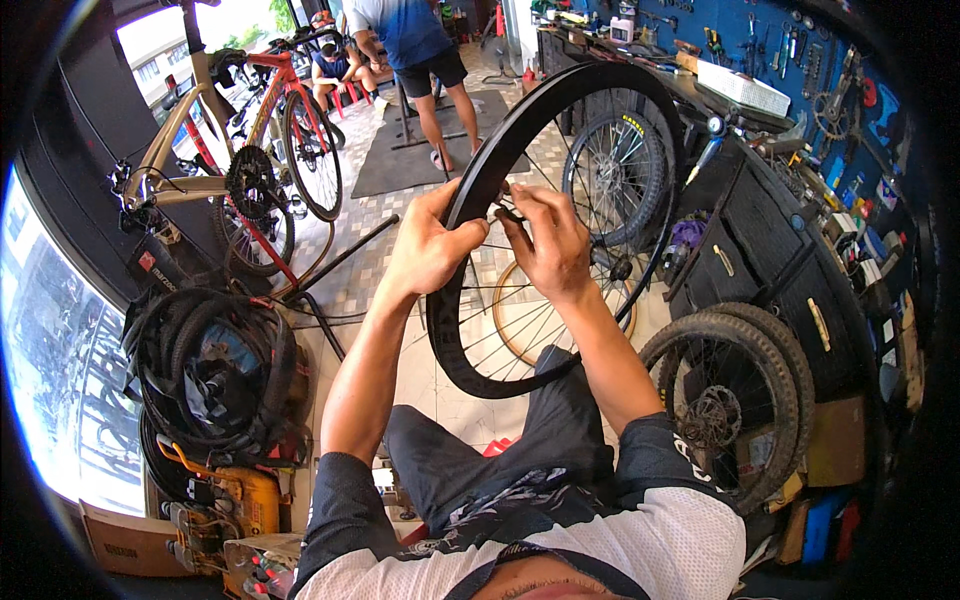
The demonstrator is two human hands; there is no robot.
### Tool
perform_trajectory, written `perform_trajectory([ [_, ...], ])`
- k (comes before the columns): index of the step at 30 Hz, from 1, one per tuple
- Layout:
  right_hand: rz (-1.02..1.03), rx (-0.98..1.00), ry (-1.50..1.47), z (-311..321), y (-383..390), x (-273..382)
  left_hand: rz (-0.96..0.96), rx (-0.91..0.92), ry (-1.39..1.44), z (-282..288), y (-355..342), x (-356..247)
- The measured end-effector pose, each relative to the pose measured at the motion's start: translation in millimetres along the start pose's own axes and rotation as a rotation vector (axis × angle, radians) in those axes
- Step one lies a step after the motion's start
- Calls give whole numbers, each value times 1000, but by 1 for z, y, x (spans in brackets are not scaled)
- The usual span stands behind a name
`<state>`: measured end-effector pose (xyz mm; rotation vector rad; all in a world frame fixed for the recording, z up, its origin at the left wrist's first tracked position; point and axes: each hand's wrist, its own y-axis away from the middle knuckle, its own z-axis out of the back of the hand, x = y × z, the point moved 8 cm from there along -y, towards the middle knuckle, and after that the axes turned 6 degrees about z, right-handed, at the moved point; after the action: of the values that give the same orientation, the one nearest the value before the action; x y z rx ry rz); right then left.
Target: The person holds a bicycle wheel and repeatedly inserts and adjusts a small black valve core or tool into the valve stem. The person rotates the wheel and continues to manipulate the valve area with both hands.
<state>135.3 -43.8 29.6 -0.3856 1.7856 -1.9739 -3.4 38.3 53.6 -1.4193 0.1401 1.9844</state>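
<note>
A bicycle wheel (492,158) with a deep black rim and thin spokes stands tilted in front of me, its lower edge by my thigh. My left hand (432,245) is closed around the rim's left side, thumb on the inner face. Just inside the rim, my right hand (553,245) has its thumb and fingers bent in a pinch near the spokes. Something small and dark shows at those fingertips, too small to name.
Two bicycles (262,120) stand at the left, above a heap of black tyres (205,370). Knobby-tyred wheels (735,400) lean by the dark drawers (750,255) at right. Tools hang on a blue wall (740,30). Farther off, a person (405,45) stands on a grey mat (380,160).
</note>
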Motion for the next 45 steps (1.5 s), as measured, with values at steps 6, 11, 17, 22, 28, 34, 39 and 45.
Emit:
perform_trajectory([
  [6, -578, 163, -596, -18, 13, -31, -85, 17, 56, 1, 3, 1],
  [11, -308, 45, -456, -10, 14, -23, -150, 23, 174, -7, -1, 6],
  [17, -701, -54, -594, -11, 25, -55, -116, -2, -17, -2, 3, 4],
  [22, -480, 82, -474, -8, 12, -38, -95, 26, 156, -5, 6, 5],
  [28, -404, 48, -536, -7, 19, -26, -70, 36, 156, -6, 7, 1],
  [34, -584, 23, -504, -9, 13, -39, -33, 37, 104, -3, 9, 5],
  [39, -384, 39, -489, 1, 5, -25, -126, 36, 169, -5, 5, 7],
  [45, -335, 48, -454, 0, 5, -22, -91, 18, 162, -3, 6, 8],
])
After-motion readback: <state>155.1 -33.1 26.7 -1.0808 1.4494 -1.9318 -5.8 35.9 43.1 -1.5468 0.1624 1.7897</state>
